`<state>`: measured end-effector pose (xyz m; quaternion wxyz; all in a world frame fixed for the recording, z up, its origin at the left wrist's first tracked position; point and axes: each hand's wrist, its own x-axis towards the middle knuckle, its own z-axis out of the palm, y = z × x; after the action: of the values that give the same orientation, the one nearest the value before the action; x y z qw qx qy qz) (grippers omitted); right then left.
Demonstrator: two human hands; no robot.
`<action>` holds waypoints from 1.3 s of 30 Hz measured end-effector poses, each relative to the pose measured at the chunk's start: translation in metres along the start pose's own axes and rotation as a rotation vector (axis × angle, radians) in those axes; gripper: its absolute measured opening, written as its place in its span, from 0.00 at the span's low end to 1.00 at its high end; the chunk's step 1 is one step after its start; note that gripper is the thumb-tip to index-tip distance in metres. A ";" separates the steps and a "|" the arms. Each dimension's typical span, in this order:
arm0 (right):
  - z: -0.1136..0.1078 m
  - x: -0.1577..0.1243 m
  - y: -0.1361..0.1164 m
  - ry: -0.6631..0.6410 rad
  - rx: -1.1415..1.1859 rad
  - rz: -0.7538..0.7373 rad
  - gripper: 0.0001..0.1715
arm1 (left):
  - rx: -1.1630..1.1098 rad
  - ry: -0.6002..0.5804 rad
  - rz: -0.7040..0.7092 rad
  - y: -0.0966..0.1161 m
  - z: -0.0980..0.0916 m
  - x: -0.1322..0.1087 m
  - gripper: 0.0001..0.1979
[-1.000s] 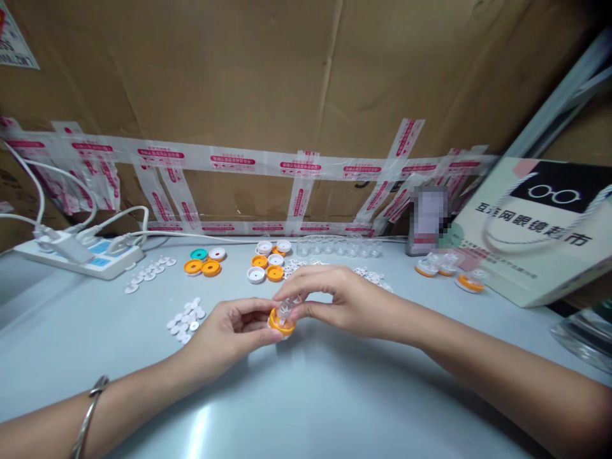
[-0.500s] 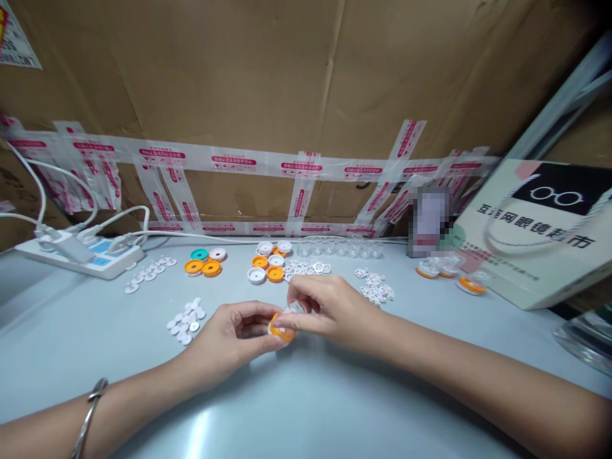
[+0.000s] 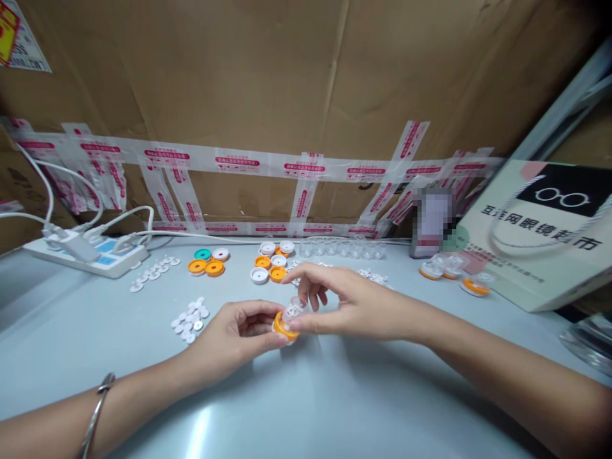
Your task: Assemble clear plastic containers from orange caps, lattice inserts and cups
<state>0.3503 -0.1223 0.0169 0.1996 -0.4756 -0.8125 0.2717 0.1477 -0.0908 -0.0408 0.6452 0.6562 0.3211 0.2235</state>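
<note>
My left hand (image 3: 232, 331) grips a round orange-and-white base (image 3: 281, 327) between thumb and fingers, a little above the table. On top of the base sits a clear plastic dome (image 3: 293, 311) with small white parts inside. My right hand (image 3: 347, 299) is open beside it, its fingers raised and apart. The right thumb tip lies at the right side of the base and dome; whether it touches, I cannot tell. White perforated discs (image 3: 313, 271) lie behind my right hand, partly covered by it. White pegged discs (image 3: 190, 319) are spread left of my left hand.
Orange, white and teal round bases (image 3: 213, 268) stand in two groups, near clear cups (image 3: 342, 248) in a row. Finished-looking domed pieces (image 3: 476, 285) stand at the right by a paper bag (image 3: 540, 236). A power strip (image 3: 115, 264) is at left; a cardboard box (image 3: 239, 83) walls the back.
My right fingers have come off the clear dome and spread upward, leaving it on the orange base. My left hand keeps its hold. The view has shifted slightly.
</note>
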 end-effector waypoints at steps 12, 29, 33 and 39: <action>-0.009 -0.003 -0.003 -0.076 -0.076 -0.214 0.13 | -0.045 -0.068 0.005 -0.003 -0.003 0.001 0.17; 0.015 0.003 0.006 -0.002 0.077 -0.024 0.17 | 0.046 0.083 0.053 -0.005 0.000 0.002 0.14; 0.015 0.006 0.008 -0.058 0.104 -0.074 0.14 | 0.018 0.070 0.067 -0.007 -0.001 0.002 0.13; 0.024 0.011 0.012 0.042 -0.026 -0.029 0.11 | 0.071 0.042 0.090 -0.009 -0.001 0.001 0.13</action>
<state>0.3392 -0.1137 -0.0085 0.2144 -0.4719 -0.8185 0.2479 0.1464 -0.0902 -0.0501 0.6040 0.6876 0.3126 0.2543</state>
